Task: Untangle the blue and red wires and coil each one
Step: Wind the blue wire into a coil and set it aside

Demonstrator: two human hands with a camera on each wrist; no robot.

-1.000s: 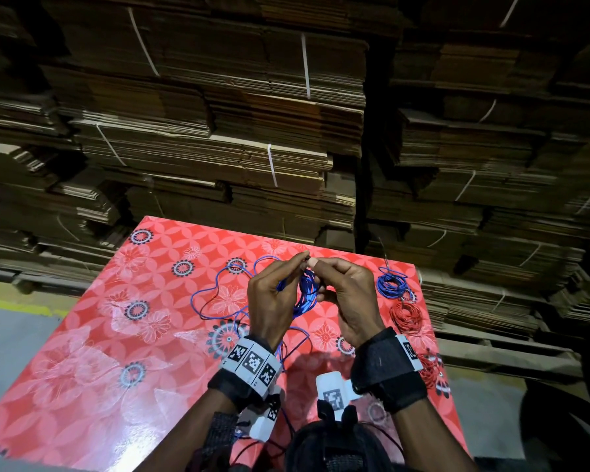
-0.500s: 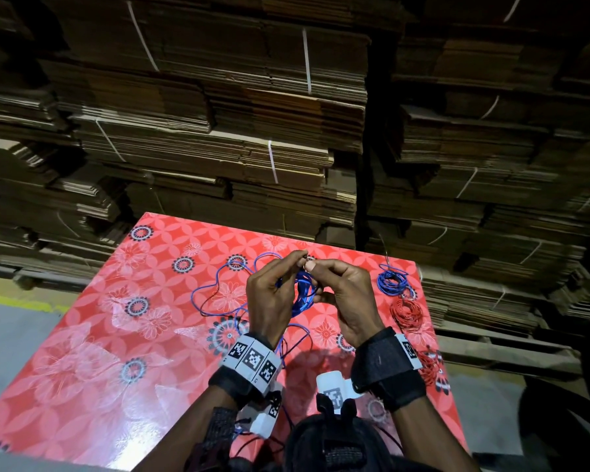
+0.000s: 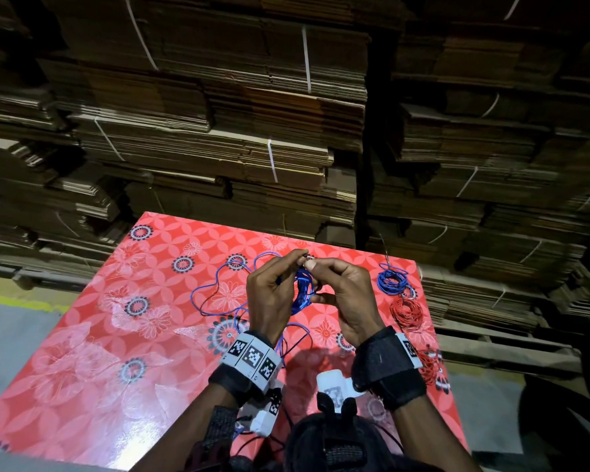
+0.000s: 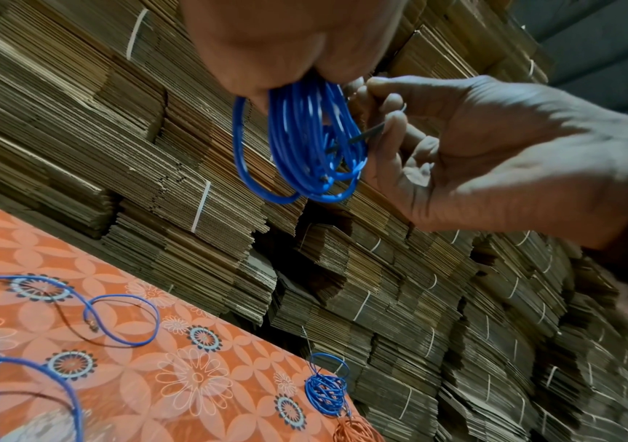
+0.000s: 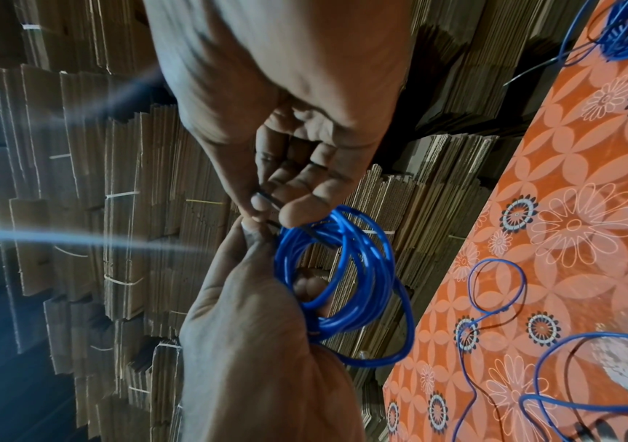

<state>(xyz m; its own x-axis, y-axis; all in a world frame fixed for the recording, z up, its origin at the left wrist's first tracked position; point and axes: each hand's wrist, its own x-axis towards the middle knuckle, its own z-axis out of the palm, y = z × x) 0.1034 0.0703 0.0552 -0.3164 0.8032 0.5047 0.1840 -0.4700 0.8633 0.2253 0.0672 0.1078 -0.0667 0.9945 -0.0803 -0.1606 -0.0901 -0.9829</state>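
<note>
Hands meet above the red flowered counter [image 3: 92, 335] in the head view. The left hand [image 3: 269, 298] grips a blue wire coil [image 3: 302, 291], and the right hand [image 3: 344, 301] pinches a thin dark tie at its top. Right of that hand lie a small blue coil [image 3: 393, 280] and a red coil [image 3: 406, 310].

In the left wrist view, the blue wire coil [image 4: 304, 143] hangs from the left hand [image 4: 285, 42], and loose blue wire [image 4: 115, 317] lies below on the counter.

In the right wrist view, the right hand [image 5: 285, 104] nips the dark tie [image 5: 266, 199] against the coil.
</note>
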